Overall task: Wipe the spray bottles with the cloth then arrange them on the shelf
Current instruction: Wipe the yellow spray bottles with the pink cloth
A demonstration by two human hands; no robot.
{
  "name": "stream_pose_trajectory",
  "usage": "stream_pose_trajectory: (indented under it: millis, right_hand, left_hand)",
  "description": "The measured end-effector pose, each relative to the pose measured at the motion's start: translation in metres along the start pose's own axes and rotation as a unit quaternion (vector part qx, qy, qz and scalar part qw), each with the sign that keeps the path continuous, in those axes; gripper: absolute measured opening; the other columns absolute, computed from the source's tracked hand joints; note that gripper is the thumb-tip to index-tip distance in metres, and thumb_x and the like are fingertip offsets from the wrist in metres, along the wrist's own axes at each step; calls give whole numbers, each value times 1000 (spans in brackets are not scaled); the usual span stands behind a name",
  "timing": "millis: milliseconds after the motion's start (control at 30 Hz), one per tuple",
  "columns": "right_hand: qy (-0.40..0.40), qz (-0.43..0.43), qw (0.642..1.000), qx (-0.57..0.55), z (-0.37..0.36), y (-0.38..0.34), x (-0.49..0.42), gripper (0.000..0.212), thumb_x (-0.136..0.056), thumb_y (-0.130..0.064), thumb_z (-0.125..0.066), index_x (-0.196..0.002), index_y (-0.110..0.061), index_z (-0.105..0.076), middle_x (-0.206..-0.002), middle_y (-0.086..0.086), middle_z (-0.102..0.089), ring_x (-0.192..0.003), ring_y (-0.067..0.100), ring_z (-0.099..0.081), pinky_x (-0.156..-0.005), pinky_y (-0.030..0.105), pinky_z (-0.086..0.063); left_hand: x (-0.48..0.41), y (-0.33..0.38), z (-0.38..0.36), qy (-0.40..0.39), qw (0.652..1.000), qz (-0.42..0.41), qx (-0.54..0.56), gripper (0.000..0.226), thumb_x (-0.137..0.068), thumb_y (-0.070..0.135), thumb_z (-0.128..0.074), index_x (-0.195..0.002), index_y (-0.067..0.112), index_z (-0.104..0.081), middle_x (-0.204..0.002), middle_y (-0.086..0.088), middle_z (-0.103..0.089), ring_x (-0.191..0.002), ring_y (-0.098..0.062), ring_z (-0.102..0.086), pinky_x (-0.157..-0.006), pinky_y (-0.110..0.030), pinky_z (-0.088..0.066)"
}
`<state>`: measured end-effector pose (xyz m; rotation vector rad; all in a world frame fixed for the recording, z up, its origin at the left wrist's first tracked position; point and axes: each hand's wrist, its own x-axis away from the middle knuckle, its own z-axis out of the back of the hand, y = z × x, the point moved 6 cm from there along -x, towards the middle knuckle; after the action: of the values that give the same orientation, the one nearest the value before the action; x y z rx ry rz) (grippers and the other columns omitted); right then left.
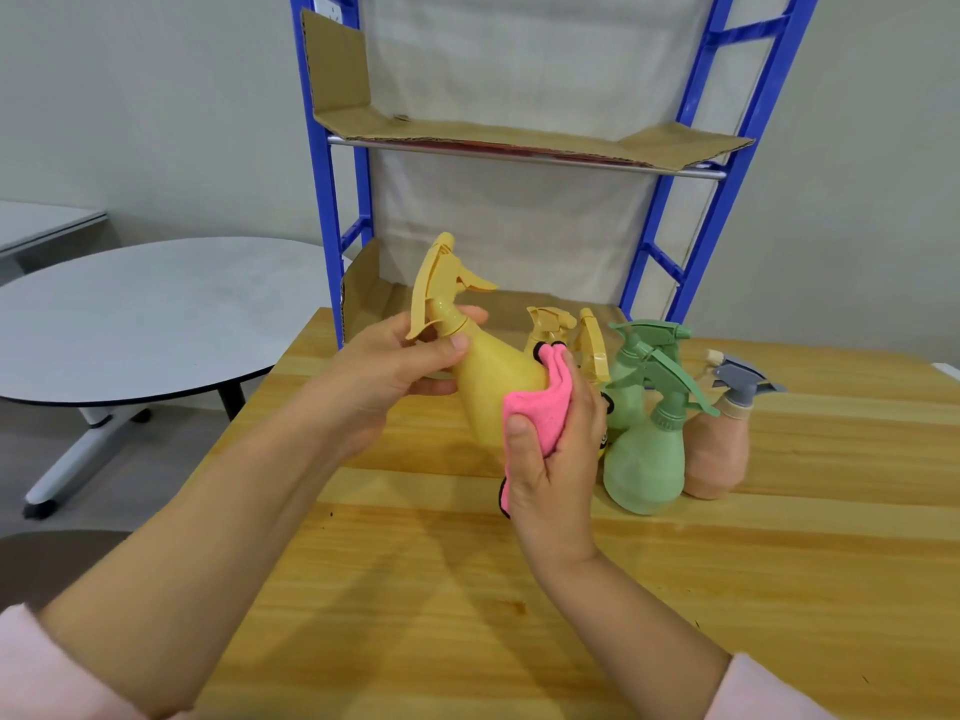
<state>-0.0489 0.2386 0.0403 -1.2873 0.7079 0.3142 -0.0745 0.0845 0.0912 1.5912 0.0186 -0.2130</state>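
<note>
My left hand grips a yellow spray bottle by its neck and holds it tilted above the wooden table. Against the bottle's lower body my right hand presses a pink cloth. Behind the cloth stand two more yellow spray bottles, partly hidden. To their right stand two green spray bottles and a peach bottle with a grey sprayer. The blue shelf rises behind the table, its boards lined with cardboard and bare.
A round grey table on a wheeled leg stands to the left, below the level of the wooden table. A pale wall is behind the shelf. The near half of the wooden table holds nothing.
</note>
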Motion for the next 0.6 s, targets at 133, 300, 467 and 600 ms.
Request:
stream_pose_trajectory:
  millis: [133, 300, 467, 600]
  right_hand:
    - [-3, 6, 1000, 1, -1, 1, -1, 72, -87, -55, -44, -144, -12, -34, -138, 6, -38, -128, -6, -31, -102, 4, -24]
    - [-33, 37, 998, 35, -1, -3, -5, 64, -89, -46, -44, -144, -13, -35, -138, 4, -40, -132, 5, -33, -105, 9, -24]
    - [-111, 112, 972, 176, -9, -17, -10, 68, -92, -55, -35, -146, -15, -32, -141, 0, -38, -129, 7, -32, -107, 8, -19]
    - [-113, 183, 938, 273, -16, -29, -8, 71, -91, -49, -43, -147, -8, -28, -141, 10, -41, -128, 19, -36, -108, 29, -31]
  left_hand:
    - [3, 1, 5, -34, 999, -5, 2, 34, -78, 26, -62, -111, 20, -67, -101, 8, -70, -102, -10, -65, -81, -27, -56]
    - [6, 2, 8, -12, 1000, -23, 3, 30, -78, 24, -63, -107, 16, -67, -101, 6, -71, -99, -11, -66, -74, -27, -56]
    - [7, 3, 8, 33, 998, -35, -29, 21, -85, 22, -63, -106, 19, -66, -103, -4, -71, -95, -14, -67, -68, -27, -58]
    - [9, 5, 2, 73, 993, -59, -74, 16, -84, 25, -67, -98, 20, -68, -96, -11, -70, -80, -17, -65, -67, -32, -56]
